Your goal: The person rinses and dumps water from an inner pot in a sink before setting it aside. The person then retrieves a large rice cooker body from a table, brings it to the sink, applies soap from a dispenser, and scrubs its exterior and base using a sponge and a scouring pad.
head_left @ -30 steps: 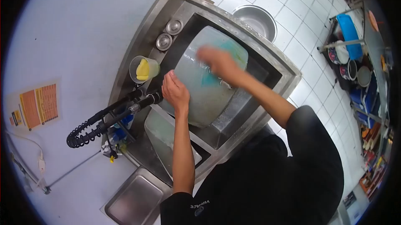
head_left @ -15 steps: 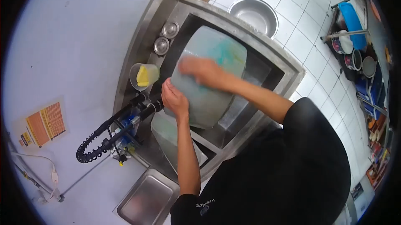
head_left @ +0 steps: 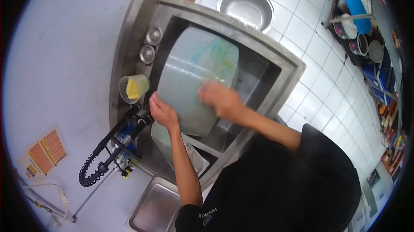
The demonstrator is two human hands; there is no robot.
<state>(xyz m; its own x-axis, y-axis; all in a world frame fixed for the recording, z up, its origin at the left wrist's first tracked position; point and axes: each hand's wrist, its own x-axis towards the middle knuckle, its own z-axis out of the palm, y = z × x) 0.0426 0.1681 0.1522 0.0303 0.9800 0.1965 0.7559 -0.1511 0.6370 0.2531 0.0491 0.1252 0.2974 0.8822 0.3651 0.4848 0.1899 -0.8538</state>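
A large translucent plastic bin (head_left: 189, 72), wet and smeared with teal and yellowish green near its far end, is tilted in the metal sink (head_left: 263, 74). My left hand (head_left: 164, 112) grips its left edge, fingers along the rim side and partly out of sight. Over the bin's lower right surface is my right hand (head_left: 222, 99), blurred by motion, with its fingers curled in. Whatever the right hand may hold is hidden beneath it. A second translucent container (head_left: 192, 156) lies in the sink below the bin, partly covered by my left forearm.
Left of the sink stand a black spring-hose faucet (head_left: 97, 158), a clear cup (head_left: 141, 86) with something yellow inside and two small metal tins (head_left: 147, 54). A steel bowl (head_left: 246, 5) sits beyond the sink. A metal tray (head_left: 155, 208) lies at the near left.
My right hand has swept across the bin from its upper left part to its lower right side. My left hand keeps its hold. The whole view has shifted slightly.
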